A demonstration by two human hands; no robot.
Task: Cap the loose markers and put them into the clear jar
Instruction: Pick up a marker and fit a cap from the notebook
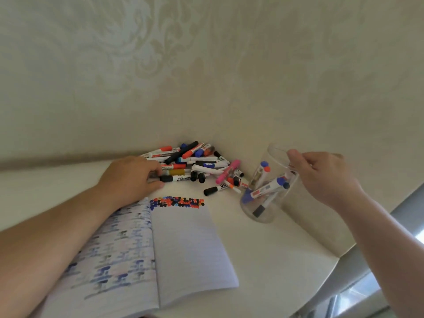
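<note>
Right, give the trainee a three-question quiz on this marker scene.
1. True or false: the clear jar already holds some markers.
2. Which hand grips the jar's rim? A) left hand B) right hand
3. Fill in: the marker pile lies against the ____, beyond the open notebook.

Key: 1 true; 2 B; 3 wall

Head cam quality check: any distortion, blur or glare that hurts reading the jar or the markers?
Head view: strong wide-angle warp, the table edge bows and the forearms stretch; light is soft and even, shadows faint; the jar, pinched at its rim by the right hand, is clear with slight sheen, so its outline is weak; the marker pile by the left hand is small, labels soft.
</note>
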